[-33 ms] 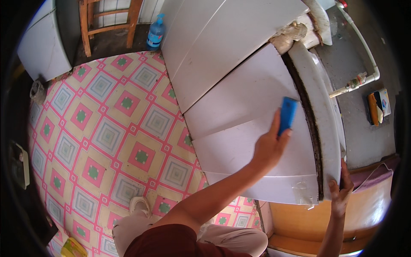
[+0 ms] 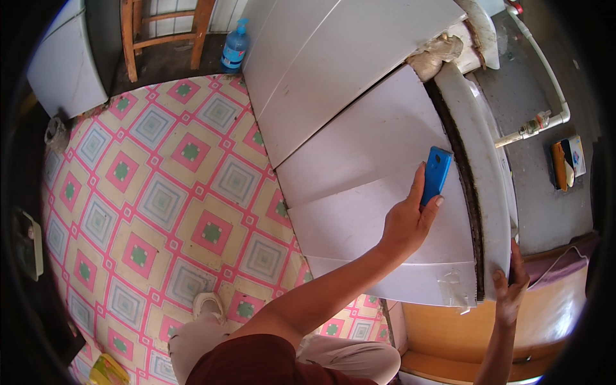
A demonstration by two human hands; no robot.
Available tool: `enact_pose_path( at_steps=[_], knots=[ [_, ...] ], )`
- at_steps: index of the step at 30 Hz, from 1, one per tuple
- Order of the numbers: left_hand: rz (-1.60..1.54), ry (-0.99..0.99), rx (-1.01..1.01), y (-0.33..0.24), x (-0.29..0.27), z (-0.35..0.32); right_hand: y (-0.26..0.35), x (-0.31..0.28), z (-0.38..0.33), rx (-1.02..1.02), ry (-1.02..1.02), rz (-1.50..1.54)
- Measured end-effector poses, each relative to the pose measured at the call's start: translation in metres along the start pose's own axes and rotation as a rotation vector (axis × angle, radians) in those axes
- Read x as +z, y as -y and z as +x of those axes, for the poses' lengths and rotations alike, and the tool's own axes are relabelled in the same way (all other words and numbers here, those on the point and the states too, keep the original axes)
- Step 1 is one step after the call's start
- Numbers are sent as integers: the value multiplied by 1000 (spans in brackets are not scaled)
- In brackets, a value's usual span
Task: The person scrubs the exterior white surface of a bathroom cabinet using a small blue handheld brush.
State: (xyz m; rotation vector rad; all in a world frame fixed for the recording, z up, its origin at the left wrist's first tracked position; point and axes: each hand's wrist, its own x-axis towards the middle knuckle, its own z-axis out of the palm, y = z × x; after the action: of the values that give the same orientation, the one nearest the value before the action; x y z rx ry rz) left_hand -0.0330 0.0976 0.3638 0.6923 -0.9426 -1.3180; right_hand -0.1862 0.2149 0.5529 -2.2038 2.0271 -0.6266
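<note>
My left hand (image 2: pixel 407 228) grips a flat blue plastic tool (image 2: pixel 437 176) with a dark far edge; its exact kind is unclear. The tool is over the upper part of a white cabinet panel (image 2: pixel 359 212), close to the dark gap (image 2: pixel 463 173) under the white countertop rim (image 2: pixel 478 160). At the near right end of that rim, my right hand (image 2: pixel 510 289) holds on, thumb toward the front and fingers partly hidden behind.
Beyond the rim are a white pipe with a valve (image 2: pixel 534 125) and a small orange-and-white packet (image 2: pixel 568 163). A blue pump bottle (image 2: pixel 235 48) and wooden stool (image 2: pixel 163 40) stand at the far left. Patterned flooring (image 2: pixel 189 151) covers the left; a wooden cabinet (image 2: pixel 443 327) is near right.
The blue tool has shifted slightly to the right, with its broad face turned more into view. My left hand moved along with it; my right hand stays on the rim.
</note>
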Motion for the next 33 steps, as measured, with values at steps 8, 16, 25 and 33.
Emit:
enact_pose_path(
  at_steps=[8, 16, 25, 33],
  knots=[
    [264, -439, -121, 130, -44, -14, -3, 0, -1, 24, -15, -37],
    [167, -486, -418, 178, -84, 1, -6, -3, -1, 1, 9, -101],
    [187, -42, -49, 34, -56, 42, -9, -3, -1, 52, -14, -161],
    [301, -649, -203, 234, -136, 42, -46, -31, -19, 70, -76, -360]
  ],
)
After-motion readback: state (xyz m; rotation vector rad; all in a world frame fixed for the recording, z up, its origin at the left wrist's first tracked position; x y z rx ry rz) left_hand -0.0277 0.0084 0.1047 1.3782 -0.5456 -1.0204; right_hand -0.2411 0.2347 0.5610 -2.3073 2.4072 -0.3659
